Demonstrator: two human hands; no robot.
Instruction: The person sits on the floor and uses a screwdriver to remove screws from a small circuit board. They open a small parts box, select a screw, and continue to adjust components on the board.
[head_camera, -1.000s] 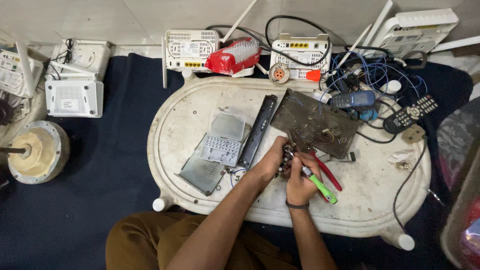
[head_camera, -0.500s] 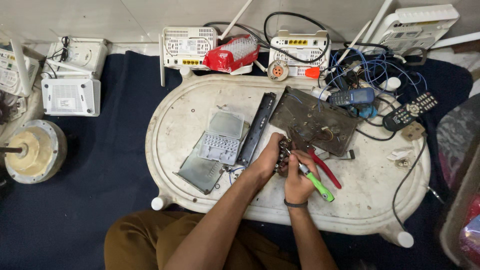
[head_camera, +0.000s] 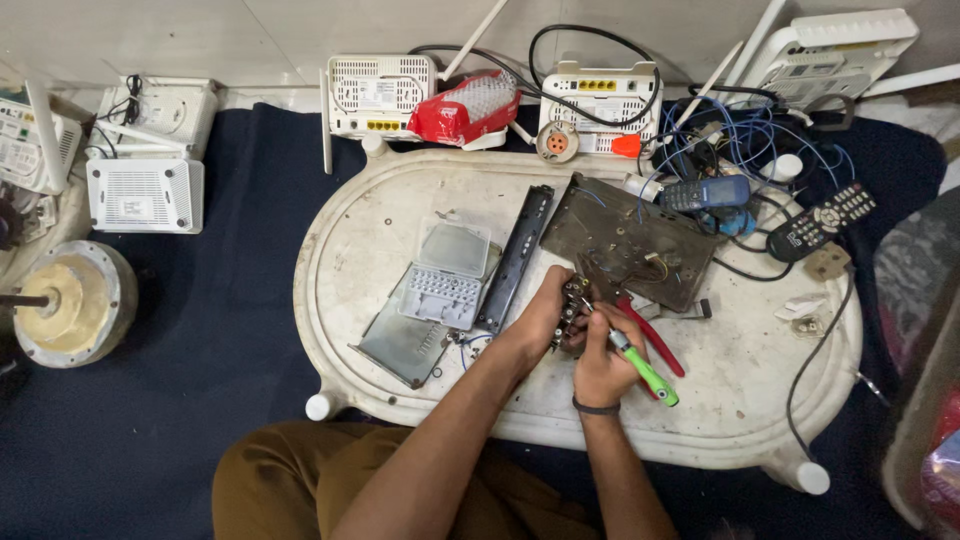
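Where the two hands meet, just below the middle of the frame, a small dark electronic part (head_camera: 572, 305) studded with pale contacts is pinched in the left hand (head_camera: 540, 320), whose fingers are curled tight round its left side. The right hand (head_camera: 600, 362) is closed on a green-handled screwdriver (head_camera: 640, 365), the tip laid against the part and the handle slanting down to the right. Just right of that hand lie red-handled pliers (head_camera: 655, 340). Above the hands sits a dark circuit board (head_camera: 625, 240), and beside it to the left a long black strip (head_camera: 517, 257) lies on a slant. Farther left is a grey keypad panel (head_camera: 445, 280) over a metal plate (head_camera: 400, 345). All this rests on a white oval table (head_camera: 740, 400). In the upper right are a small mobile phone (head_camera: 705, 193), blue wires (head_camera: 760, 140) and a black remote control (head_camera: 822, 220). White routers (head_camera: 375, 95) line the top edge; a round metal motor (head_camera: 65, 300) sits at far left on the dark blue cloth (head_camera: 230, 300).
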